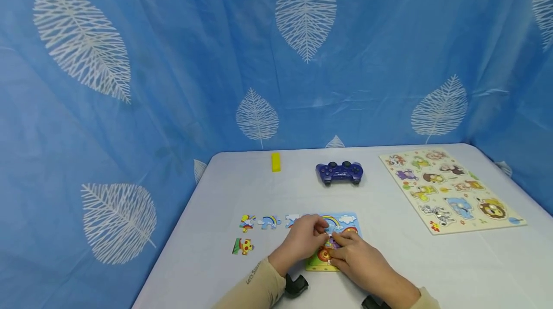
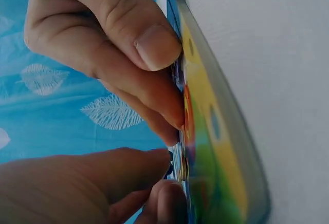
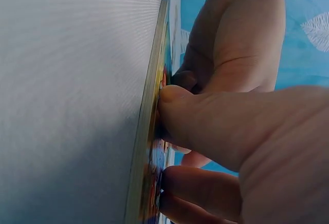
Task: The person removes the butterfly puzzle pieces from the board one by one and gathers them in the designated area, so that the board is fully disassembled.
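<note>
Both hands are at a small jigsaw board (image 1: pixel 319 267) with a rainbow, clouds and a yellow lower edge, lying flat on the table. My left hand (image 1: pixel 304 238) reaches over its left part, fingers curled down with the tips at its middle; I cannot tell whether they pinch a piece. From the right, my right hand (image 1: pixel 363 260) rests its thumb (image 3: pixel 175 94) and fingertips on the picture, close beside the left fingers. Under the hands, parts of a purple figure and an orange round figure (image 1: pixel 323 254) show. The hands hide much of the board's centre.
Left of the board lie loose jigsaw pieces: a rainbow piece (image 1: pixel 270 222), a colourful piece (image 1: pixel 248 222), a cloud piece (image 1: pixel 291 219) partly hidden, and a giraffe-like piece (image 1: pixel 243 246). Farther back are a yellow block (image 1: pixel 276 161), a purple game controller (image 1: pixel 340 173) and an animal puzzle board (image 1: pixel 449 189).
</note>
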{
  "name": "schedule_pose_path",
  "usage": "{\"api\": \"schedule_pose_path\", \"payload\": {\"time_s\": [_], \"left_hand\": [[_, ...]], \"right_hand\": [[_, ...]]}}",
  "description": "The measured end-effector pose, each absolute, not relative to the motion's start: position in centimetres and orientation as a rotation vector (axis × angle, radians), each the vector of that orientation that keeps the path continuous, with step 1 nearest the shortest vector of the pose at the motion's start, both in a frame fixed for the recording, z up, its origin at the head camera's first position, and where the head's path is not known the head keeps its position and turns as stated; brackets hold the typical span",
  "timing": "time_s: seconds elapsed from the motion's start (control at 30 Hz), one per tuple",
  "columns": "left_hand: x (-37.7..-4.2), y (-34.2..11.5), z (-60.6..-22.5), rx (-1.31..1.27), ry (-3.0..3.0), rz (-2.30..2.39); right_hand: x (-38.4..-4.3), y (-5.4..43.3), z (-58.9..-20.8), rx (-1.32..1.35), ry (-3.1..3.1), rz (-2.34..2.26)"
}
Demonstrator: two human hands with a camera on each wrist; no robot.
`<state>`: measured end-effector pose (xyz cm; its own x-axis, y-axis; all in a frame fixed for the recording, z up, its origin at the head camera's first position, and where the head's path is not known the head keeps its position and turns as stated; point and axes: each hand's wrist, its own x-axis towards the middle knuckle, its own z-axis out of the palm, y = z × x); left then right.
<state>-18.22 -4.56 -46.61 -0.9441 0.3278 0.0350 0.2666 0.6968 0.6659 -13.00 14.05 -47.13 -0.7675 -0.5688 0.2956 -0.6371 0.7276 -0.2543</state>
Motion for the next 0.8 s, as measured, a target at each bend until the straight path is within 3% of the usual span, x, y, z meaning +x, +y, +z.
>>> {"api": "schedule_pose_path", "payload": {"time_s": [0.37,0.8], "left_hand": [[-18.5,-4.9,-47.2,0.548,2.956,0.907],[-18.3,-4.8,-47.3,0.564,2.946,0.886]], "right_hand": [[-12.9,14.1,-46.7,0.967,-2.721,0.492],[-11.7,13.8,-46.0,0.677,-2.823,0.397]]}}
